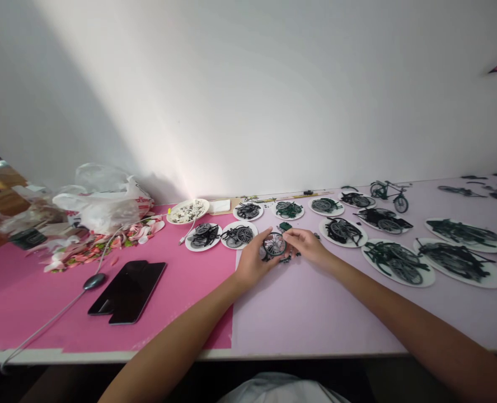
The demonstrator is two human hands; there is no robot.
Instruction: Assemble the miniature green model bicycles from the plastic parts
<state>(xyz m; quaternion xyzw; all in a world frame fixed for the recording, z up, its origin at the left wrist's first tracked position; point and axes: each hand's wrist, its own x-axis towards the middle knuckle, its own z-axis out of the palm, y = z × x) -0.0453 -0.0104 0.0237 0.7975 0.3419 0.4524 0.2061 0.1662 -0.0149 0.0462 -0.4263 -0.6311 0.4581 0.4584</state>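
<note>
My left hand (252,258) is closed around the edge of a small toy bicycle wheel (274,244) with thin spokes, held above the lilac part of the table. Fingers of my right hand (307,244) are pinched together at the wheel's right rim, touching it; whether they also hold a tiny part is too small to see. Just behind the hands lies a dark green piece (285,226). Small dark parts (288,258) lie below and between the hands. A plate of wheels and black parts (245,225) stands just beyond my left hand.
Several white plates with bicycle parts (398,263) stand on the right, near an assembled toy bicycle (389,193). On the left are a dish of white pieces (188,211), petal-like scraps (106,246), a plastic bag (106,198), dark phones or tablets (137,294) and a cable with a round device (94,281).
</note>
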